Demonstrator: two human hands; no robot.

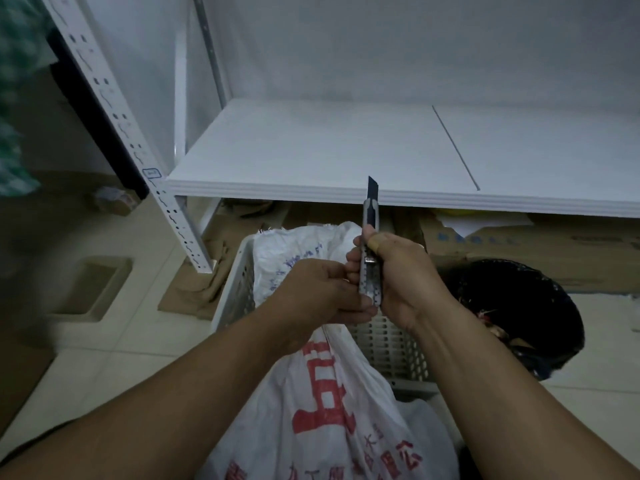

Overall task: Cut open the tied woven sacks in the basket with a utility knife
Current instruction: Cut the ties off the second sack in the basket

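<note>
Woven sack (pixel 332 403) hangs at the near rim of the white basket (pixel 235 292), neck bunched in your left hand (pixel 318 292); your right hand (pixel 405 271) grips the utility knife (pixel 370 268), blade up. No cut visible; a second sack (pixel 294 247) waits farther in.

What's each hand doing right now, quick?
Left hand: fingers curled round the gathered neck of the sack.
Right hand: grips the knife, blade out and pointing up.

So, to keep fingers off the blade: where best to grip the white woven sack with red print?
Likely the sack's bunched neck, from the left, where the left hand grips: it narrows there, and the right hand holds the grey utility knife blade-up.
</note>
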